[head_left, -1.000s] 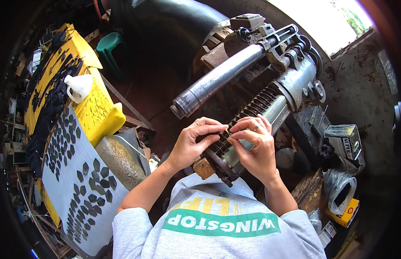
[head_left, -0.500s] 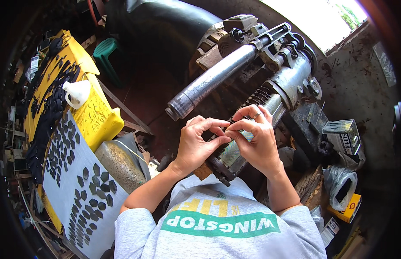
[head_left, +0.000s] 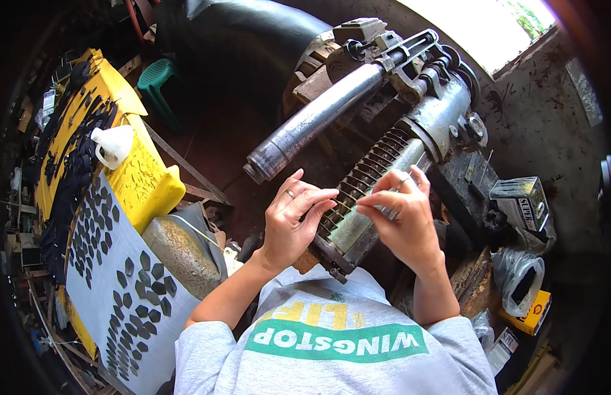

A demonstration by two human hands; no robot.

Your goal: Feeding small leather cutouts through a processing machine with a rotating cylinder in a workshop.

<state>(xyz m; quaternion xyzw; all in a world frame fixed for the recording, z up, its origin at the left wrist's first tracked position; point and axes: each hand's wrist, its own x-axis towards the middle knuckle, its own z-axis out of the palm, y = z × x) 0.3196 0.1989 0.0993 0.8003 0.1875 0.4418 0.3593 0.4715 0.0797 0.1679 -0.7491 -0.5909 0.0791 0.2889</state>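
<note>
My left hand (head_left: 292, 220) and my right hand (head_left: 405, 220) are raised in front of my chest, a short gap apart. Each has thumb and forefinger brought together in a pinch; anything between the fingertips is too small to make out. Behind and below them stands a metal machine (head_left: 439, 108). A row of thin rings or discs (head_left: 371, 168) runs along its lower shaft, beside a shiny flat metal strip (head_left: 358, 230). Swung out to the left is the machine's smooth steel roller (head_left: 318, 118).
To my left, a pale sheet (head_left: 180, 306) bears many dark cut pieces (head_left: 146, 280). Beyond it are a yellow covering (head_left: 131, 197), a white jug (head_left: 113, 143) and a green stool (head_left: 157, 82). A rectangular tin (head_left: 519, 203) and a yellow box (head_left: 532, 315) sit at right.
My hands have drawn apart from where their fingertips met, the left going left and the right going right. More of the ringed shaft shows between them. The view has shifted slightly.
</note>
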